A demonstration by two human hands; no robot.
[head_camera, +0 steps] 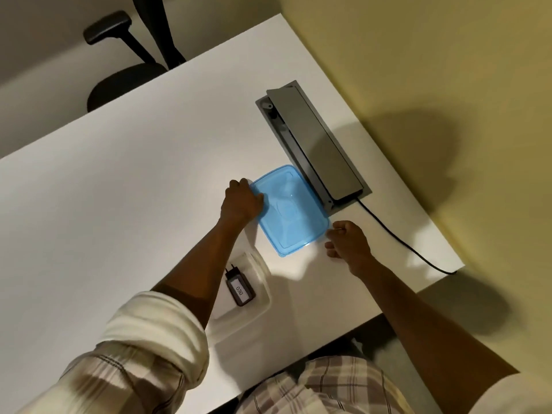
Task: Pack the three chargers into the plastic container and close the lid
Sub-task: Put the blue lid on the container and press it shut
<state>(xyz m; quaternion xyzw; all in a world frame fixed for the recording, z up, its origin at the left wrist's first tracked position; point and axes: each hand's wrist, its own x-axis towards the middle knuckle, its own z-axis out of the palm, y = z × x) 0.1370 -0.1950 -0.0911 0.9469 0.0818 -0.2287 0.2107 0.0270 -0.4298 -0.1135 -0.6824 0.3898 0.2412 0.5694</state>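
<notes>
A translucent blue lid (291, 209) is held a little above the white desk. My left hand (242, 200) grips its left edge and my right hand (348, 242) pinches its right corner. Nearer to me, partly under my left forearm, stands the clear plastic container (260, 300). One black charger (240, 286) with a white "030" label lies inside it. Any other chargers are hidden by my arm.
An open grey cable box (313, 144) is set into the white desk (134, 189) just behind the lid. A black cable (400, 240) runs from it to the desk's right edge. A black office chair (128, 76) stands beyond the far edge.
</notes>
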